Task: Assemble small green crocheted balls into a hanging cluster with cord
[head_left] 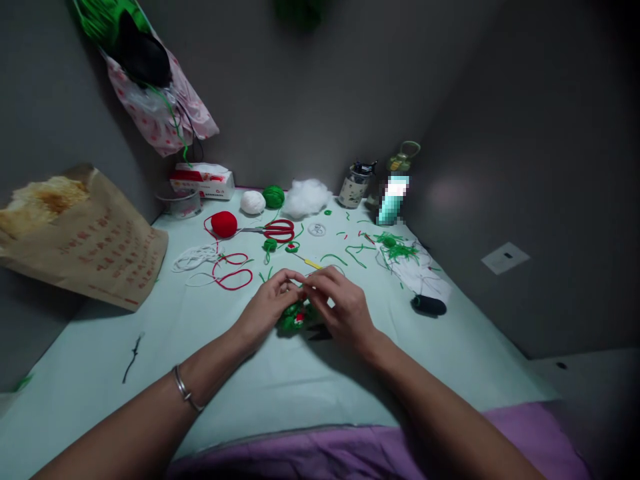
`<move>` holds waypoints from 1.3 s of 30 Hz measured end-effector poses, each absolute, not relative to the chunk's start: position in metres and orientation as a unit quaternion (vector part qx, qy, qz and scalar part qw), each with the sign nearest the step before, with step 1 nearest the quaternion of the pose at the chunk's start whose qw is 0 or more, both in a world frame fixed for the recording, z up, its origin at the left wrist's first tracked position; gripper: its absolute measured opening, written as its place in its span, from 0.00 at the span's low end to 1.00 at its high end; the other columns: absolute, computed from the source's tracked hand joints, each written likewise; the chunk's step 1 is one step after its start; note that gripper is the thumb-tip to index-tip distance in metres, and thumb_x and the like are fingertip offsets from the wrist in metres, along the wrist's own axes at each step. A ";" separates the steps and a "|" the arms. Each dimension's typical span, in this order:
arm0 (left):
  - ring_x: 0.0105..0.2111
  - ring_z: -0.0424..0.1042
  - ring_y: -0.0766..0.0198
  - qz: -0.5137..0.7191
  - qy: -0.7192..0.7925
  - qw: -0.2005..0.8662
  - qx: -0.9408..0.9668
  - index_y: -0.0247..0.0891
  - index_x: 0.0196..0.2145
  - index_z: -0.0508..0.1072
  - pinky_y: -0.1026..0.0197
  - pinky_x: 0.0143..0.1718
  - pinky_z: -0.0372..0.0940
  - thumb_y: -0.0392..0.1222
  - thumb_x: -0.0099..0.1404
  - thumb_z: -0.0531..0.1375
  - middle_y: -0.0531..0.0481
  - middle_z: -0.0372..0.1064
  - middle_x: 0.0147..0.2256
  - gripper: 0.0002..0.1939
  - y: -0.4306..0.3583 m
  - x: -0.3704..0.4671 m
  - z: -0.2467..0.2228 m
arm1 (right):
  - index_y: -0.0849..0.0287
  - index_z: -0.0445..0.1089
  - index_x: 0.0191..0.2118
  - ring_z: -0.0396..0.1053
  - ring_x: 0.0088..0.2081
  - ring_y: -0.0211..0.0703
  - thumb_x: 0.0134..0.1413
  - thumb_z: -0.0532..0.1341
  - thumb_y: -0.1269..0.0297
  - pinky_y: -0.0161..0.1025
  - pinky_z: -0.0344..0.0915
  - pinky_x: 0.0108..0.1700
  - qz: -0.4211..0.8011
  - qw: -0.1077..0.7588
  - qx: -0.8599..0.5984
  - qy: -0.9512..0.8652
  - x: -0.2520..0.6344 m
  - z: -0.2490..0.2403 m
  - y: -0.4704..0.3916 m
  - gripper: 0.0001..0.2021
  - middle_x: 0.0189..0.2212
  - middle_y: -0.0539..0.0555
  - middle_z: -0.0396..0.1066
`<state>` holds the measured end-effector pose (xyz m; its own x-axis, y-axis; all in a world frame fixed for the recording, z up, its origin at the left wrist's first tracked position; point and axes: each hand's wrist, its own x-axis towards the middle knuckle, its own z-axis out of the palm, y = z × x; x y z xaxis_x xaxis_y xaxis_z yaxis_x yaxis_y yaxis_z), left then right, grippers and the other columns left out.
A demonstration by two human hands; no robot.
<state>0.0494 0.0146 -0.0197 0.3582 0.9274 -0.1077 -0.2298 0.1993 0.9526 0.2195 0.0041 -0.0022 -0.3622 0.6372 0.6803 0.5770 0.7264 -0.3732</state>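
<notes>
My left hand is closed around a dark green crocheted piece with a small red and white patch. My right hand meets it at the fingertips, thumb and forefinger pinched together. Whatever lies in that pinch is too small to tell. Just beyond the hands lies a crochet hook with a yellow handle. Close to it are a small green crocheted ball and a little round green piece with red and white. Red-handled scissors rest farther back.
Balls of red, white and green yarn stand behind, with white stuffing. Loose white yarn lies left, green scraps right. A paper bag with bread stands left; a pen holder is at the back.
</notes>
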 end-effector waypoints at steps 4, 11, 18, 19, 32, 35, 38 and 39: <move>0.29 0.69 0.68 0.422 0.374 0.686 0.461 0.38 0.42 0.72 0.65 0.34 0.62 0.44 0.63 0.65 0.55 0.69 0.30 0.12 0.016 0.048 -0.019 | 0.58 0.70 0.37 0.70 0.29 0.37 0.64 0.59 0.70 0.33 0.67 0.31 0.216 0.441 -0.419 -0.764 0.224 0.000 0.009 0.04 0.30 0.51 0.72; 0.31 0.68 0.67 0.412 0.364 0.698 0.460 0.36 0.39 0.73 0.64 0.36 0.62 0.43 0.60 0.67 0.52 0.71 0.32 0.12 0.017 0.051 -0.020 | 0.59 0.73 0.41 0.70 0.33 0.41 0.65 0.57 0.72 0.37 0.67 0.35 0.088 0.422 -0.383 -0.817 0.220 -0.006 0.004 0.07 0.32 0.55 0.71; 0.28 0.67 0.67 0.396 0.387 0.666 0.500 0.37 0.38 0.74 0.64 0.33 0.60 0.43 0.61 0.64 0.54 0.69 0.27 0.09 0.020 0.046 -0.016 | 0.59 0.73 0.39 0.71 0.35 0.43 0.66 0.56 0.73 0.39 0.68 0.37 0.043 0.446 -0.357 -0.820 0.218 -0.009 0.003 0.09 0.33 0.56 0.73; 0.28 0.68 0.67 0.396 0.386 0.671 0.494 0.38 0.38 0.74 0.64 0.33 0.60 0.43 0.62 0.64 0.54 0.69 0.27 0.09 0.021 0.045 -0.017 | 0.58 0.73 0.39 0.71 0.34 0.42 0.66 0.57 0.73 0.38 0.68 0.36 0.064 0.453 -0.369 -0.809 0.218 -0.008 0.003 0.08 0.32 0.55 0.73; 0.29 0.70 0.66 0.363 0.341 0.706 0.503 0.38 0.37 0.71 0.63 0.35 0.64 0.46 0.64 0.63 0.50 0.74 0.32 0.10 0.022 0.047 -0.025 | 0.55 0.64 0.37 0.68 0.23 0.36 0.67 0.58 0.55 0.33 0.60 0.24 0.527 0.444 -0.385 -0.614 0.222 0.002 0.013 0.10 0.29 0.49 0.73; 0.30 0.70 0.65 0.349 0.349 0.692 0.527 0.38 0.38 0.72 0.62 0.36 0.65 0.46 0.62 0.65 0.51 0.73 0.30 0.10 0.023 0.047 -0.024 | 0.56 0.63 0.37 0.62 0.19 0.33 0.64 0.61 0.54 0.31 0.55 0.22 0.601 0.446 -0.373 -0.548 0.223 0.002 0.017 0.12 0.20 0.44 0.68; 0.30 0.72 0.64 0.348 0.361 0.689 0.524 0.38 0.39 0.73 0.59 0.39 0.69 0.44 0.61 0.66 0.51 0.72 0.30 0.11 0.024 0.046 -0.024 | 0.58 0.64 0.35 0.51 0.18 0.29 0.62 0.63 0.55 0.29 0.48 0.23 0.605 0.472 -0.376 -0.520 0.223 0.003 0.017 0.12 0.16 0.40 0.59; 0.30 0.72 0.64 0.350 0.367 0.691 0.515 0.38 0.39 0.73 0.59 0.39 0.69 0.44 0.60 0.66 0.51 0.73 0.31 0.11 0.024 0.046 -0.023 | 0.58 0.64 0.35 0.50 0.18 0.29 0.62 0.64 0.55 0.29 0.48 0.23 0.602 0.478 -0.378 -0.516 0.222 0.003 0.017 0.12 0.16 0.40 0.58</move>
<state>0.0459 0.0240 -0.0231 0.4856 0.8618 -0.1464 -0.1058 0.2242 0.9688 0.2223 0.0166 0.0030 -0.2582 0.9653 0.0385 -0.1853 -0.0104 -0.9826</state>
